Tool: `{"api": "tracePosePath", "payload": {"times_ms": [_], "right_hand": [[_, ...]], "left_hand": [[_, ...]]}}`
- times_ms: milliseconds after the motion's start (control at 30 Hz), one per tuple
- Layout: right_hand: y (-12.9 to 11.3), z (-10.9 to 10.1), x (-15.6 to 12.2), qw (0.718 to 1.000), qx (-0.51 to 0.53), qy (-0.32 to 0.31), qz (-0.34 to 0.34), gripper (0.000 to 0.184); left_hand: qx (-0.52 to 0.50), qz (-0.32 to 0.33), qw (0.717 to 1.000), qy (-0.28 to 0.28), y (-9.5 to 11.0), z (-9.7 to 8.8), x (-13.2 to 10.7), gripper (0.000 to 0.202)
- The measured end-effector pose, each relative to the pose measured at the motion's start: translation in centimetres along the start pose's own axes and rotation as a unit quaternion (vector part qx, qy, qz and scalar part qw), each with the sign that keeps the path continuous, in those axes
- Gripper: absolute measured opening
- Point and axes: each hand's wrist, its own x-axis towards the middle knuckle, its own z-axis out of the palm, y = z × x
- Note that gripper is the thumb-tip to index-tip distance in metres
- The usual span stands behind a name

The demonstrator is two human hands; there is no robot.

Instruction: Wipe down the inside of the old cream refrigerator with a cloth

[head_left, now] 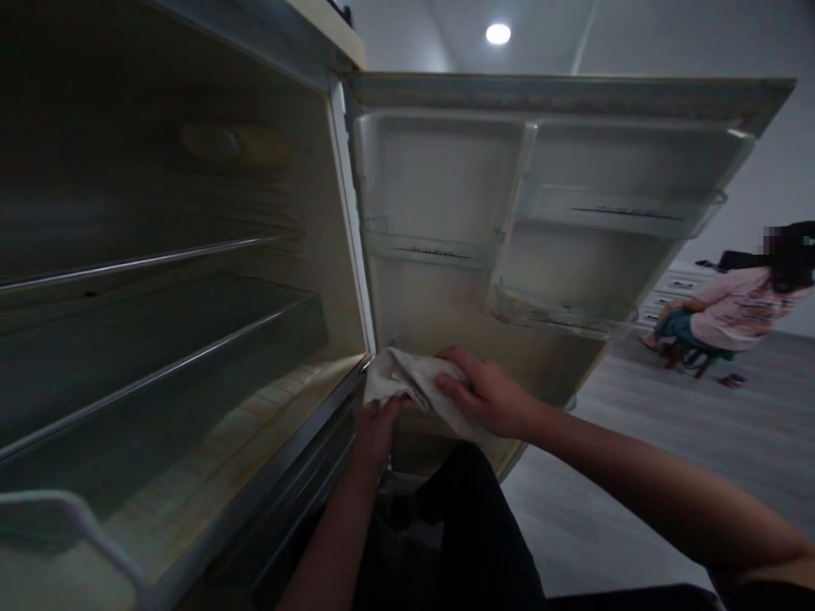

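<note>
A crumpled white cloth point(424, 382) is bunched between my two hands at the hinge side of an open refrigerator. My right hand point(484, 392) is closed around the cloth's right part. My left hand point(380, 424) grips its lower left end, with the fingertips partly hidden by the folds. Right behind the cloth stands the open refrigerator door point(439, 170), its inner face toward me. To the left is the refrigerator's interior point(306, 305), with yellowish stains along the floor near the front edge.
Glass shelves with metal front trims point(153, 260) cross the dark compartment. Clear door bins point(433, 250) line the door. My bent knee point(471, 492) is below the hands. A person in a pink shirt point(732, 310) sits on a stool at far right, near white drawers.
</note>
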Motion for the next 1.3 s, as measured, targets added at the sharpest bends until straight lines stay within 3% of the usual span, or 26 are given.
{"api": "tracePosePath", "payload": {"times_ms": [133, 200, 367, 500, 533, 633, 700, 800, 900, 1000, 1100, 1167, 1300], "right_hand": [[-0.9, 3.3, 3.4, 0.993, 0.018, -0.115, -0.019, 0.050], [-1.9, 4.7, 4.8, 0.989, 0.038, -0.142, -0.023, 0.046], [-3.3, 6.8, 6.7, 0.990, 0.082, -0.105, -0.041, 0.037], [-2.0, 8.9, 5.4, 0.968, 0.215, -0.120, -0.047, 0.031], [-1.6, 9.7, 4.8, 0.966, 0.238, -0.093, -0.038, 0.032], [-0.8, 11.7, 2.6, 0.972, 0.195, 0.125, -0.044, 0.031], [-0.7, 12.5, 1.5, 0.965, 0.155, 0.192, -0.087, 0.040], [-0.7, 12.7, 0.6, 0.968, 0.174, 0.135, -0.121, 0.036], [-0.4, 12.4, 0.4, 0.958, 0.246, 0.139, -0.056, 0.025], [0.1, 11.9, 0.5, 0.932, 0.341, 0.121, -0.002, 0.026], [0.6, 11.4, 0.5, 0.918, 0.379, 0.113, 0.012, 0.035], [1.0, 11.1, 0.4, 0.918, 0.369, 0.148, 0.020, 0.036], [2.1, 10.7, -0.3, 0.902, 0.231, 0.360, 0.057, 0.025]], "left_hand": [[-0.067, -0.026, 0.995, 0.071, 2.4, -1.9, 0.3, 0.044], [-0.065, -0.026, 0.994, 0.083, 3.7, -3.2, 0.4, 0.046], [0.014, 0.011, 0.995, 0.097, 5.4, -6.1, -0.6, 0.048], [0.024, 0.006, 0.988, 0.151, 5.4, -7.4, -1.3, 0.043], [0.025, -0.002, 0.988, 0.152, 5.3, -7.5, -1.3, 0.044], [0.036, -0.035, 0.990, 0.132, 5.3, -7.2, -1.5, 0.048], [0.044, -0.062, 0.992, 0.101, 5.4, -6.7, -1.7, 0.049], [0.031, -0.084, 0.996, 0.030, 5.7, -5.6, -2.1, 0.050], [-0.001, -0.088, 0.995, -0.046, 5.7, -4.7, -2.6, 0.049], [-0.008, -0.101, 0.992, -0.077, 5.3, -4.3, -2.9, 0.040], [-0.010, -0.100, 0.993, -0.058, 4.5, -4.6, -2.7, 0.037], [-0.015, -0.102, 0.994, -0.020, 3.7, -5.1, -2.2, 0.038], [0.004, -0.113, 0.990, 0.082, 2.8, -6.6, -1.3, 0.033]]}}
